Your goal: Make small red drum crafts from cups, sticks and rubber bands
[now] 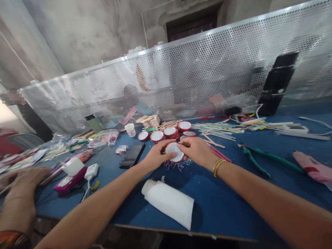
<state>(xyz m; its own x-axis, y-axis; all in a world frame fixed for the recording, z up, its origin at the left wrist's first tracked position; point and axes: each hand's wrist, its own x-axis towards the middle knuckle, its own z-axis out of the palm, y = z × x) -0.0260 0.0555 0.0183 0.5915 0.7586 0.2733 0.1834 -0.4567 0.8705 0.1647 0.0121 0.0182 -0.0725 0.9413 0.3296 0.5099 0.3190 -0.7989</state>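
Both my hands meet at the middle of the blue table [220,204] around one small round drum with a white top and red rim [174,151]. My left hand [155,156] grips its left side with curled fingers. My right hand [197,151], with a gold bracelet [217,166] at the wrist, pinches its right edge. Loose coloured bands or threads [178,165] lie under the drum. Several more red-rimmed drums [166,133] sit in a row just beyond.
A white paper roll [168,201] lies near the front edge. A black phone [131,155], green pliers [259,159], a pink glue gun [315,169], wooden sticks [220,133] and a perforated metal screen [181,76] surround me. Another person's hand [19,188] works at the left.
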